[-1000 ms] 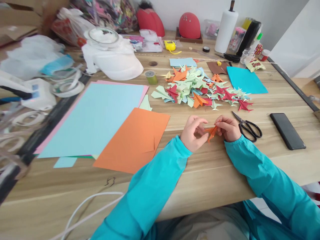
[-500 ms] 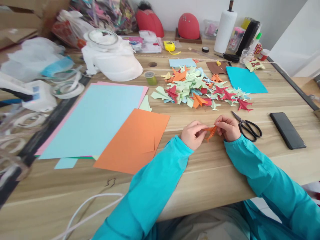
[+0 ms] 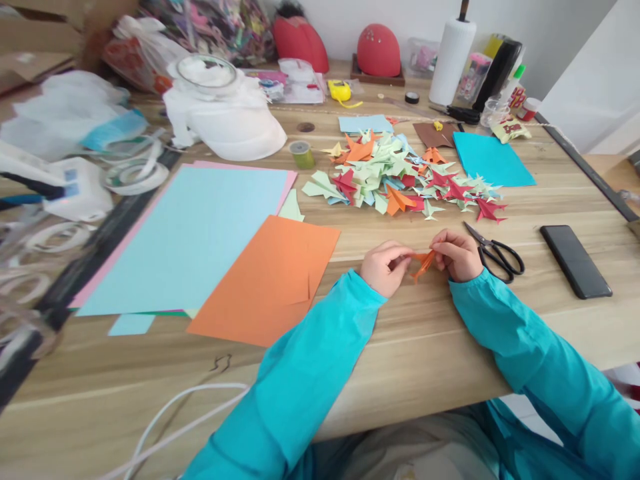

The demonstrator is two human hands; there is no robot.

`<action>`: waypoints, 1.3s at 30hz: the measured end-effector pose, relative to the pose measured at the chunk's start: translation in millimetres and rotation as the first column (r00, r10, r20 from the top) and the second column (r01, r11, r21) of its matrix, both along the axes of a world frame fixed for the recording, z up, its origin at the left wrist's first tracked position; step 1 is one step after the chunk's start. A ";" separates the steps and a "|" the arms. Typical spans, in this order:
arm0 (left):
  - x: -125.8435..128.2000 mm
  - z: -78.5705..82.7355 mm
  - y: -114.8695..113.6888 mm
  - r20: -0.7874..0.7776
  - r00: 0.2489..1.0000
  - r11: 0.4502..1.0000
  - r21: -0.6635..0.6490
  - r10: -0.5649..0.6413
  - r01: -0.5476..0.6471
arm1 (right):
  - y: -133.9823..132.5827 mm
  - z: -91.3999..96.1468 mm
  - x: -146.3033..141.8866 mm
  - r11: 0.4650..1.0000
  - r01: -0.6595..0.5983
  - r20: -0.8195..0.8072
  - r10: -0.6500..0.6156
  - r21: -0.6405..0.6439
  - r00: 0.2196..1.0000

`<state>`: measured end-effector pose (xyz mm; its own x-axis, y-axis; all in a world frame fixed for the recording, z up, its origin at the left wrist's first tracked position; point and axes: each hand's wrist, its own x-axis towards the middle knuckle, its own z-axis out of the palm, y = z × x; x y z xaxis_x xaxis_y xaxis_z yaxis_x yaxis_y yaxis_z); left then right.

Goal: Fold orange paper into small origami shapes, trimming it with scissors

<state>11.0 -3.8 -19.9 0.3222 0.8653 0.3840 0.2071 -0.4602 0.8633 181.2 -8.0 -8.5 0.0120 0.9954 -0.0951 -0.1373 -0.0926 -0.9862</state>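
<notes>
From the head view, we notice our left hand (image 3: 384, 268) has changed most; a second ago its fingers were spread, now thumb and fingertips are pinched together on one end of the folded orange paper (image 3: 425, 261); our right hand (image 3: 456, 255) has the other end clamped, about the same as before.

For room, we've got bare table (image 3: 425, 360) between our hands and the near edge; the scissors (image 3: 489, 244) sit just beside our right hand, phone (image 3: 575, 261) further right; the orange sheet (image 3: 260, 280) is to our left, the folded-paper pile (image 3: 375, 173) ahead.

Our piece is small and bright orange, narrow, with a point hanging down between both hands.
</notes>
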 end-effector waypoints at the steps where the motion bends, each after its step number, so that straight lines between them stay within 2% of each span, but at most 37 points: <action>1: 0.1 -0.4 0.1 0.005 1.000 1.000 -0.006 0.001 -0.001 | 0.1 0.2 0.0 1.000 0.001 -0.007 -0.001 -0.001 1.000; 12: -0.6 1.3 -1.6 0.048 0.999 0.999 -0.039 -0.019 0.021 | -0.7 2.7 -0.8 1.000 -0.007 -0.030 0.007 -0.003 1.000; 15: -0.4 1.4 -2.4 0.060 0.996 0.996 -0.048 -0.073 0.076 | -0.8 2.4 -0.4 1.000 -0.014 -0.025 0.014 0.002 1.000; 19: 0.4 3.6 -4.0 0.090 0.974 0.976 -0.050 -0.207 0.212 | -0.2 2.6 -0.4 1.000 -0.021 -0.033 0.021 0.005 0.999; 23: 0.1 8.5 -5.9 0.023 0.962 0.962 0.008 -0.273 0.273 | 0.7 2.5 -1.3 1.000 -0.019 -0.089 0.017 -0.017 0.996; 28: 0.6 9.5 -6.2 0.024 0.961 0.961 -0.017 -0.276 0.277 | 0.4 1.4 -2.1 0.996 -0.079 -0.110 0.073 -0.049 0.991; 33: 3.3 4.8 -5.5 0.092 0.958 0.962 -0.012 -0.270 0.273 | 1.0 -2.1 -0.9 0.989 -0.146 -0.029 0.145 -0.032 0.989; 37: 3.6 4.1 -4.0 0.087 0.966 0.969 -0.005 -0.245 0.247 | 1.6 -2.1 -2.3 0.991 -0.136 0.023 0.136 -0.003 0.990; 39: 3.4 3.6 -2.6 0.100 0.977 0.980 -0.050 -0.188 0.193 | -0.2 0.4 -4.4 0.994 -0.086 0.066 0.081 0.072 0.994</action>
<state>14.5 -6.3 -16.3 0.4480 0.8135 0.3708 0.0365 -0.4310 0.9016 176.8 -8.2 -8.0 -0.0681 0.9974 -0.0227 -0.0697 -0.0274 -0.9972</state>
